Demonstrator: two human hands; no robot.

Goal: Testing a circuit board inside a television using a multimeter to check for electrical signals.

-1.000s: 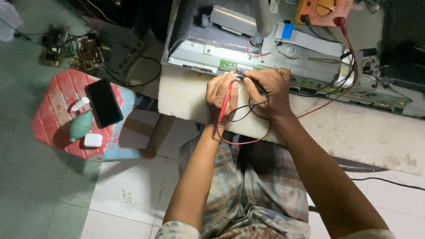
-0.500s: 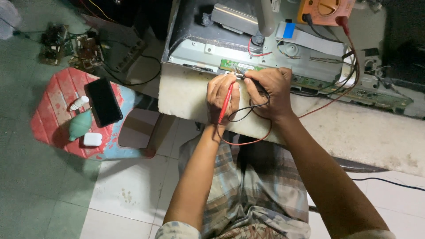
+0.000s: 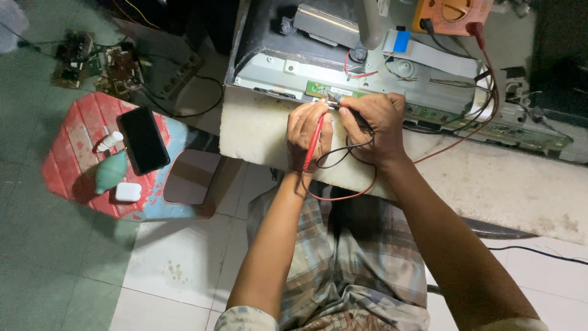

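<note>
A: Red probe [image 3: 313, 142] – where's it at?

B: Left hand [image 3: 308, 130] grips it, tip on the green circuit strip [image 3: 334, 94] at 12 o'clock of the foam desk [image 3: 257, 132]. Right hand [image 3: 375, 125] pinches the black probe [image 3: 349, 116] beside it.

A: Risk?

B: Prob a tip slip bridging contacts; leads [image 3: 343, 184] loop loose, could snag.

A: Vs earlier?

B: No change, hands same spot. Multimeter [image 3: 450, 13] at 1 o'clock.

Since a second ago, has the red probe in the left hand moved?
No. The red probe in the left hand still points at the same spot on the green circuit strip.
</note>
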